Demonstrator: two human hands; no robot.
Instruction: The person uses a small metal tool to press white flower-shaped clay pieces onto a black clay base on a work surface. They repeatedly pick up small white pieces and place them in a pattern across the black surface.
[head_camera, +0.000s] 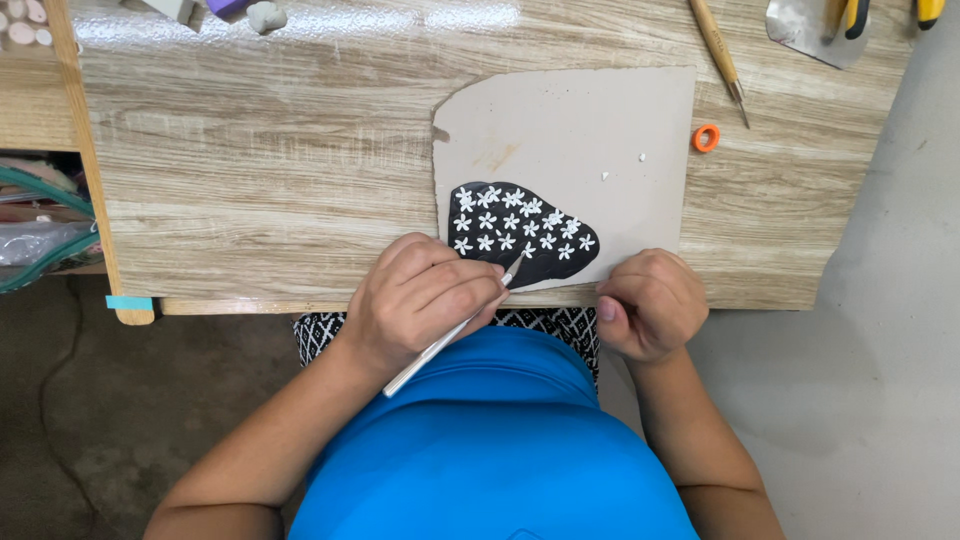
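A black clay slab (520, 235) dotted with several small white flowers lies on a grey sheet (580, 130) near the front edge of the wooden table (260, 170). My left hand (425, 300) grips a thin silver tool (450, 335), and its tip touches the slab's lower edge among the flowers. My right hand (650, 305) is curled into a fist at the table's edge, just right of the slab, touching the grey sheet. It holds nothing that I can see.
An orange ring (706, 138) and a wooden-handled tool (720, 50) lie at the back right, near a metal scraper (805, 28) and yellow-handled pliers (855, 15). A grey clay lump (266, 15) sits at the back left. A cluttered shelf (40, 220) stands to the left.
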